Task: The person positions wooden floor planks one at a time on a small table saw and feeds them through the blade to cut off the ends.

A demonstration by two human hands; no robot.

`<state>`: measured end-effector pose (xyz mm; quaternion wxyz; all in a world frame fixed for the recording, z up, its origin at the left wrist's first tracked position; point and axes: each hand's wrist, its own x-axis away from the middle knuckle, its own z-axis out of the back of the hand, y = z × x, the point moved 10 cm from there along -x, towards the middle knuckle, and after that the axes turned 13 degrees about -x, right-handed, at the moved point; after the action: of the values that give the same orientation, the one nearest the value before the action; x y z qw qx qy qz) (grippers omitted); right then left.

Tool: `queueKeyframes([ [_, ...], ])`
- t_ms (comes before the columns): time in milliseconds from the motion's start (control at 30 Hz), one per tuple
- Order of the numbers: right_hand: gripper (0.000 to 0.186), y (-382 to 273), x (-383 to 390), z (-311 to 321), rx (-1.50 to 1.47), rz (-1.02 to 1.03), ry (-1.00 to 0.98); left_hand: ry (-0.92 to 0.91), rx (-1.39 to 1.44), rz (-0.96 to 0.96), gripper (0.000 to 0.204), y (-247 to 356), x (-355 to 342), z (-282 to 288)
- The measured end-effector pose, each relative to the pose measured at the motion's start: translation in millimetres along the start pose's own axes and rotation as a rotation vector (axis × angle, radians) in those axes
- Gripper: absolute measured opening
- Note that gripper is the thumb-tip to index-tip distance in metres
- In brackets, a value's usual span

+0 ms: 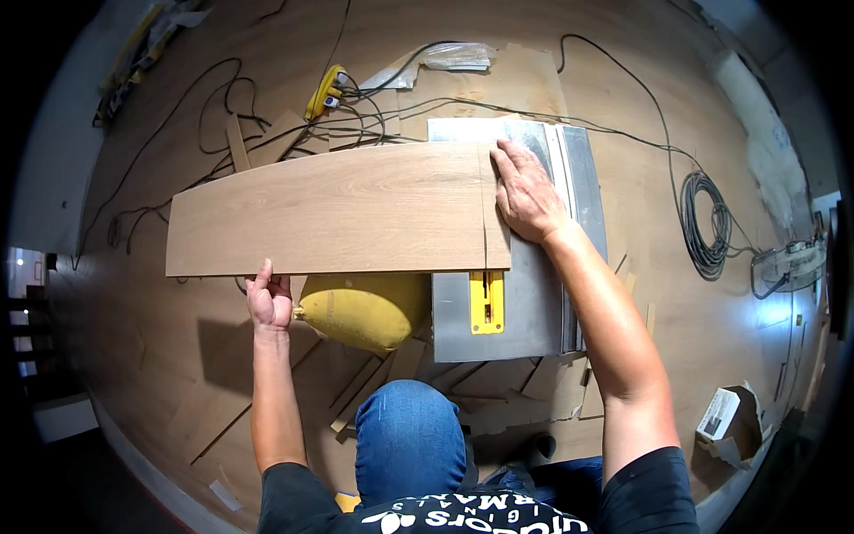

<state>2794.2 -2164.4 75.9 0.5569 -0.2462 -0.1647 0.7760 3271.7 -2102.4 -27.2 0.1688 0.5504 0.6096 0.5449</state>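
Observation:
A long wood-look floor plank (329, 209) lies across the grey top of a table saw (534, 303), its left part reaching out past the saw. A thin dark cut line runs across the plank near its right end, in line with the saw's yellow insert plate (478, 322). My left hand (269, 301) holds the plank's near edge, thumb up at the edge and the other fingers partly hidden below. My right hand (529, 191) rests with fingers stretched on the far right end of the plank. The saw blade is hidden under the plank.
A yellow dust bag (365, 311) bulges left of the saw. Black cables and a yellow power strip (326, 92) lie beyond the plank. Wood offcuts (356, 392) litter the floor near my knee. At right are a cable coil (705, 227), a work lamp (790, 267) and an open carton (734, 423).

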Motion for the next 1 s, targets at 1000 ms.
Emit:
queueKeyframes([
  [1000, 0.055, -16, 7, 3, -0.008, 0.016, -0.001, -0.026, -0.007, 0.01, 0.029, 1, 14, 16],
])
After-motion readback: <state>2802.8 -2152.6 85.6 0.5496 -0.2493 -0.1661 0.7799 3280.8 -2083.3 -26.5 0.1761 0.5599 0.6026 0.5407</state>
